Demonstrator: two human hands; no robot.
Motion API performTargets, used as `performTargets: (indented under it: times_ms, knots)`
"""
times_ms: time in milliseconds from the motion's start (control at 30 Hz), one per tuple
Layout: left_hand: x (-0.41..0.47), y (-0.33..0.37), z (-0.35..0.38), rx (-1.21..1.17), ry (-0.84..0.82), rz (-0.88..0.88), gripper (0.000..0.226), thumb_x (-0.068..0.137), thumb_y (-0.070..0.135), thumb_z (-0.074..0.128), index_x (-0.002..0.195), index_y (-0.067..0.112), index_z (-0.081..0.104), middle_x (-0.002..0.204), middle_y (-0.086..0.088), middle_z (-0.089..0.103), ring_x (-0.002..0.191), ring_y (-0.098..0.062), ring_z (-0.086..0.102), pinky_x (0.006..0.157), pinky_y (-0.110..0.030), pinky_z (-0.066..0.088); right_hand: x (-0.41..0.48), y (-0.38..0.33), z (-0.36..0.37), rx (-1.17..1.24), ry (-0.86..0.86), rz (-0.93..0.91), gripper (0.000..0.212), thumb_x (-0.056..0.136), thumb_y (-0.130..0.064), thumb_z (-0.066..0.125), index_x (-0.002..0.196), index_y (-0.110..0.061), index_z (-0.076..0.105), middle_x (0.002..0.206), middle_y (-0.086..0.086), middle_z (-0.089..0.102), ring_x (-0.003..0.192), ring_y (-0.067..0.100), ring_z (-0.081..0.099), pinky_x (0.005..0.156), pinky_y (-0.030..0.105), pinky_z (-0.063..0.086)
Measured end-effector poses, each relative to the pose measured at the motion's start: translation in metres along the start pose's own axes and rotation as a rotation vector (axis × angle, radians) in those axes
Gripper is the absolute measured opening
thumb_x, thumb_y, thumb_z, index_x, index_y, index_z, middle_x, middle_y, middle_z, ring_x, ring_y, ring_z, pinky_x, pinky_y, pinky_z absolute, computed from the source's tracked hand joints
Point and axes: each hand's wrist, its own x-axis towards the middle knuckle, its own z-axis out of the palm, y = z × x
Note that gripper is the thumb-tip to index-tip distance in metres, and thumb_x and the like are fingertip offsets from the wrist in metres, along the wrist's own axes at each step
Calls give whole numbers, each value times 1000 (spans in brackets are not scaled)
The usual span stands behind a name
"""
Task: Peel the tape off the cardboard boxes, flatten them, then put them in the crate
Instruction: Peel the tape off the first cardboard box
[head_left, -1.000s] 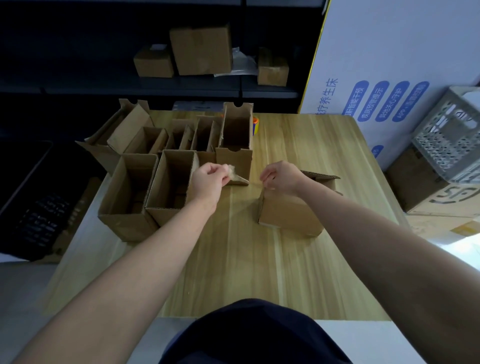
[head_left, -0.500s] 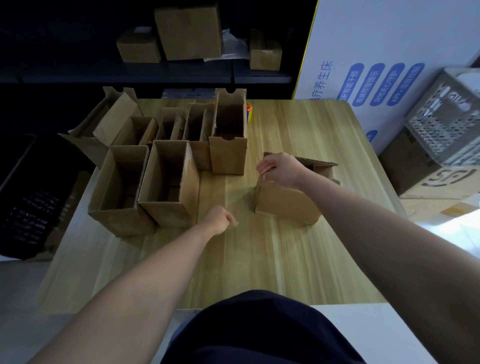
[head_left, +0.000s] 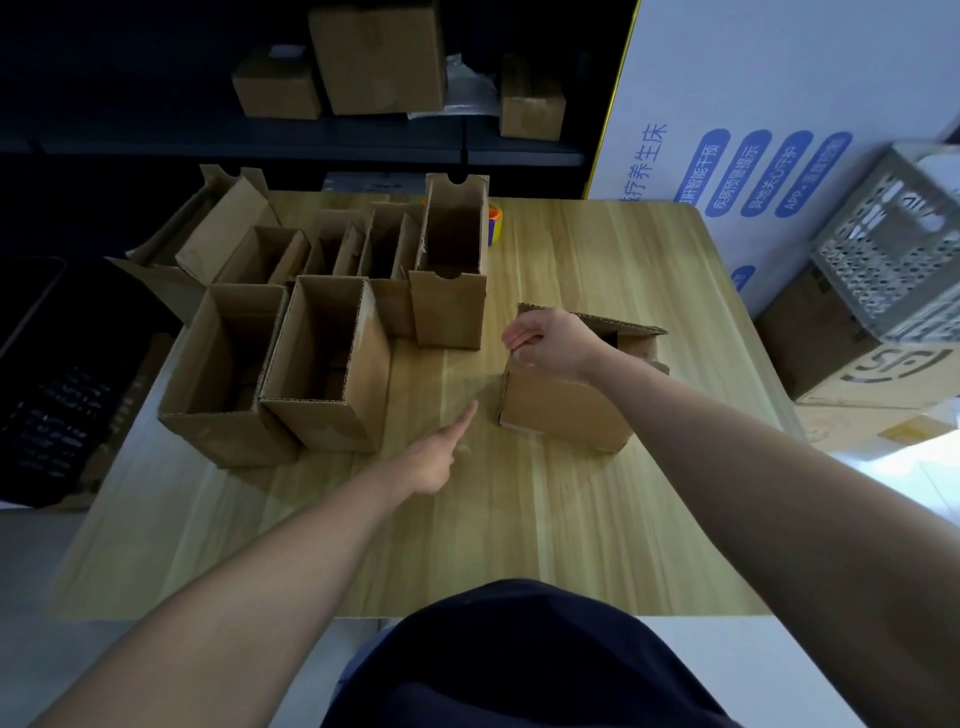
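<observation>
Your right hand (head_left: 550, 340) grips the top edge of the box (head_left: 563, 415) at centre right of the bench (head_left: 519, 519). Your left hand (head_left: 431, 462) reaches toward it, fingers stretched out, holding nothing visible. The open boxes (head_left: 322, 364) at upper left stand unflattened, and the crate (head_left: 883, 260) sits at the right edge. Most of the work seems left.

We are seeing boxes (head_left: 363, 395) standing left on the table (head_left: 519, 530) | one box (head_left: 561, 415) sitting right of them | crate (head_left: 878, 260) sitting right, beyond table

Brown cardboard box (head_left: 563, 415) upright, top open, mid-table, open boxes (head_left: 324, 426) clustered left, grey crate (head_left: 883, 249) far right
</observation>
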Motion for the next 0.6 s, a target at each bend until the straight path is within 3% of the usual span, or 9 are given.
performTargets:
  times_ms: [67,167,267,333,367,467,533,600]
  knots:
    - [-4,-1,-8,29,53,54,97,95,1,43,128,58,-30,158,-3,7,51,-5,46,41,-13,38,0,1,-1,7,-1,-6,29,87,1,52,111,-10,65,107,2,66,96,9,59,83,16,43]
    - [-10,-5,-14,81,75,110,93,94,0,40,138,50,-24,158,-5,5,58,-4,50,41,-12,38,0,1,-2,23,-2,-14,28,88,1,52,110,-9,65,106,2,66,95,9,59,81,15,43]
    - [-14,-3,-19,107,246,133,69,95,3,37,149,34,6,151,-9,31,94,-12,60,74,-24,52,0,2,-2,19,-10,-19,27,88,-1,53,111,-10,65,105,1,65,95,9,59,77,12,42]
    - [-11,-1,-22,48,378,147,47,97,10,41,142,18,32,137,-10,48,111,-19,58,93,-32,48,0,2,-2,27,-12,-18,27,88,0,54,111,-10,64,105,0,65,96,9,59,81,16,43]
    - [-10,0,-23,-3,418,150,40,96,11,47,136,14,41,130,-8,53,111,-19,57,95,-31,46,-1,2,-2,31,-12,-17,27,88,0,54,111,-11,64,105,0,65,96,10,59,82,17,43]
    - [-5,2,-25,-178,460,111,39,87,9,62,124,14,51,106,1,54,93,-10,54,78,-14,42,-1,2,-2,38,-10,-9,28,88,1,53,111,-10,64,106,1,66,97,11,60,84,19,44]
    - [-4,2,-22,-233,454,67,39,83,7,67,120,13,54,94,4,50,83,-8,50,65,-12,38,-1,2,-1,41,-6,-5,29,87,2,52,111,-10,64,106,3,66,99,13,61,85,21,46]
    - [-2,1,-15,-257,412,10,37,83,4,67,118,11,55,91,2,50,82,-11,50,63,-13,38,-1,2,0,41,0,-6,30,87,3,50,110,-11,64,105,3,66,99,13,61,87,22,47]
